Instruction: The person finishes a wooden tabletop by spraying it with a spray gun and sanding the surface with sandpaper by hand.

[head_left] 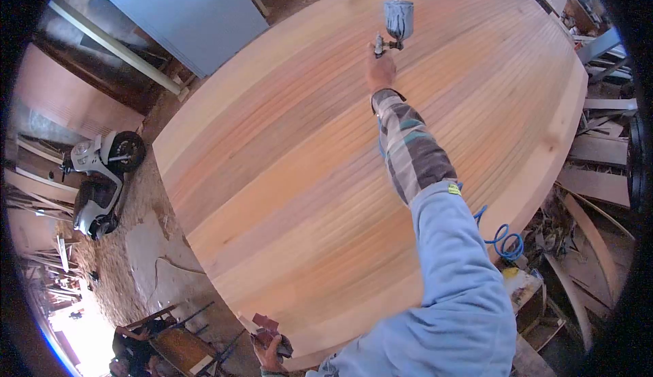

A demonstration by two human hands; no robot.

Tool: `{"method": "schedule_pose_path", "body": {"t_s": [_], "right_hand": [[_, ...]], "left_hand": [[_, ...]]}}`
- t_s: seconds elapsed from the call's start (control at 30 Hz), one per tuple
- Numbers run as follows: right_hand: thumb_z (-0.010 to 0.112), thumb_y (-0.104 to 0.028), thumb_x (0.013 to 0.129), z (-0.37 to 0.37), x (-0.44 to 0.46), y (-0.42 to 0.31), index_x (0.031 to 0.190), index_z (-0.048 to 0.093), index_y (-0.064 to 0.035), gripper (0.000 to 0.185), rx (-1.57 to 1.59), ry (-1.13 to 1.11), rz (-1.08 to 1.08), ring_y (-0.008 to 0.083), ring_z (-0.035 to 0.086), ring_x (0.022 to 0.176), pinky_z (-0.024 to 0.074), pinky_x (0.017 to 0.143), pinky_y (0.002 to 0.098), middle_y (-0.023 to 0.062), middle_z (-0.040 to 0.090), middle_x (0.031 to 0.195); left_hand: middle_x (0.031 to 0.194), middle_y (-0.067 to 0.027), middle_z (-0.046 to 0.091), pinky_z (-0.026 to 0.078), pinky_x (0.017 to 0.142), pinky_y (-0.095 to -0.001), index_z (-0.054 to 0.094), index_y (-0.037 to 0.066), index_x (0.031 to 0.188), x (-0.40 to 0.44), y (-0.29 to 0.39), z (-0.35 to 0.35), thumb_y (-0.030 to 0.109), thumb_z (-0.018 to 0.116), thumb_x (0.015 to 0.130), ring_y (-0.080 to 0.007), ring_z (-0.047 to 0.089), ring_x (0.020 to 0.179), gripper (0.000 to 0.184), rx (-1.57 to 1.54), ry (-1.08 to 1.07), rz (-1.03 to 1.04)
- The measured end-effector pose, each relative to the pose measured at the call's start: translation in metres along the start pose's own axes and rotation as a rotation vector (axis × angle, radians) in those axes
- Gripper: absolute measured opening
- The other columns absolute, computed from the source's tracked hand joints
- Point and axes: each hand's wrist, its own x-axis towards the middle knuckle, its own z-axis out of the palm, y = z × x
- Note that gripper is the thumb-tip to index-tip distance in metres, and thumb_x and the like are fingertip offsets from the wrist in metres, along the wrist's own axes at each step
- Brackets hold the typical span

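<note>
In the head view my right hand (381, 71) is stretched far out over a large wooden panel (326, 166). Its fingers are wrapped round the grip of a spray gun (388, 42), whose grey, paint-streaked cup (399, 18) sits on top. At the panel's near left edge, my left hand (271, 355) is closed on a piece of reddish-brown sandpaper (265, 324); a dark block or pad shows beside it. The panel has long bands of pale, orange and pinkish-brown wood. A coiled blue hose (507, 242) hangs by my right sleeve.
A blue-grey board (180, 13) stands beyond the panel's far left edge. On the left is a parked scooter (102, 176) on a dirt floor. Wood offcuts (598, 166) are heaped along the right. Another person (132, 350) is at the lower left, beside a wooden frame.
</note>
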Motion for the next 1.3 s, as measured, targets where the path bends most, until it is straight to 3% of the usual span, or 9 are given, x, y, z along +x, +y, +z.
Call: {"method": "schedule_pose_path", "body": {"t_s": [0.07, 0.17, 0.27, 0.37, 0.43, 0.67, 0.83, 1.07, 1.3], "right_hand": [[0.056, -0.059, 0.09, 0.0, 0.016, 0.007, 0.107, 0.063, -0.0026, 0.059, -0.019, 0.023, 0.078, 0.0442, 0.064, 0.099, 0.049, 0.085, 0.0524, 0.0254, 0.068, 0.102], [0.055, -0.06, 0.09, -0.003, 0.017, 0.021, 0.107, 0.063, -0.0017, 0.062, -0.008, 0.044, 0.067, 0.0435, 0.064, 0.099, 0.0485, 0.084, 0.0525, 0.0254, 0.068, 0.099], [0.055, -0.061, 0.09, -0.012, -0.002, 0.031, 0.107, 0.063, -0.0013, 0.062, 0.016, -0.02, 0.06, 0.0431, 0.064, 0.098, 0.0484, 0.083, 0.0519, 0.025, 0.068, 0.097], [0.056, -0.057, 0.091, -0.025, -0.029, 0.049, 0.108, 0.063, -0.0016, 0.059, 0.073, -0.092, 0.075, 0.0446, 0.064, 0.098, 0.0486, 0.082, 0.0528, 0.0257, 0.068, 0.099], [0.058, -0.055, 0.091, -0.039, -0.049, 0.05, 0.11, 0.062, -0.0021, 0.056, 0.149, -0.093, 0.084, 0.0462, 0.063, 0.098, 0.049, 0.081, 0.0541, 0.0266, 0.068, 0.101], [0.057, -0.052, 0.093, -0.13, -0.107, 0.072, 0.105, 0.061, -0.0006, 0.053, 0.106, -0.034, 0.164, 0.0465, 0.063, 0.096, 0.0494, 0.08, 0.0512, 0.0263, 0.068, 0.099], [0.056, -0.055, 0.093, -0.2, -0.216, 0.092, 0.106, 0.061, -0.0028, 0.054, 0.12, -0.277, 0.253, 0.0453, 0.063, 0.095, 0.0478, 0.079, 0.0515, 0.0262, 0.066, 0.091], [0.057, -0.052, 0.093, -0.337, -0.33, 0.127, 0.099, 0.063, -0.0075, 0.045, 0.04, -0.26, 0.315, 0.041, 0.063, 0.077, 0.047, 0.071, 0.05, 0.0205, 0.065, 0.081], [0.063, -0.044, 0.091, -0.414, -0.363, 0.148, 0.093, 0.062, -0.0028, 0.042, 0.113, 0.036, 0.299, 0.0387, 0.065, 0.076, 0.0468, 0.07, 0.0491, 0.0191, 0.064, 0.074]], "left_hand": [[0.104, -0.0051, 0.059, 0.052, 0.066, -0.0277, 0.049, 0.012, 0.117, -0.001, 0.023, 0.02, -0.001, 0.069, 0.086, -0.0144, 0.061, 0.083, 0.039, -0.057, -0.021, 0.07], [0.095, -0.0028, 0.061, 0.051, 0.073, -0.032, 0.056, 0.006, 0.115, 0.002, 0.016, 0.012, 0.0, 0.076, 0.075, -0.0163, 0.059, 0.082, 0.045, -0.085, 0.024, -0.015], [0.093, -0.0021, 0.06, 0.051, 0.072, -0.0305, 0.056, 0.007, 0.111, -0.005, 0.061, 0.041, 0.0, 0.078, 0.074, -0.0157, 0.06, 0.082, 0.044, -0.016, 0.0, -0.005], [0.093, -0.002, 0.06, 0.051, 0.072, -0.0297, 0.056, 0.007, 0.111, 0.02, 0.004, 0.013, 0.002, 0.078, 0.075, -0.0149, 0.06, 0.082, 0.043, 0.013, -0.086, -0.049], [0.094, -0.0023, 0.061, 0.051, 0.073, -0.0299, 0.055, 0.006, 0.113, 0.004, 0.031, 0.029, 0.003, 0.078, 0.075, -0.0149, 0.06, 0.083, 0.045, -0.013, -0.074, 0.011], [0.095, -0.004, 0.062, 0.053, 0.066, -0.0328, 0.054, 0.008, 0.116, 0.014, -0.026, -0.01, 0.0, 0.077, 0.076, -0.0172, 0.062, 0.08, 0.047, -0.108, -0.108, 0.141], [0.091, -0.005, 0.062, 0.054, 0.059, -0.0312, 0.053, 0.007, 0.115, -0.004, 0.008, 0.024, 0.0, 0.075, 0.078, -0.0176, 0.063, 0.07, 0.044, -0.098, -0.15, 0.203], [0.091, -0.0046, 0.06, 0.053, 0.058, -0.0306, 0.051, 0.008, 0.115, -0.004, -0.004, 0.015, -0.002, 0.072, 0.079, -0.0169, 0.062, 0.07, 0.042, -0.168, -0.298, 0.282], [0.09, -0.0035, 0.06, 0.053, 0.059, -0.0294, 0.051, 0.008, 0.112, 0.0, 0.006, -0.014, 0.003, 0.071, 0.082, -0.0154, 0.062, 0.072, 0.036, -0.022, -0.463, 0.201]]}}
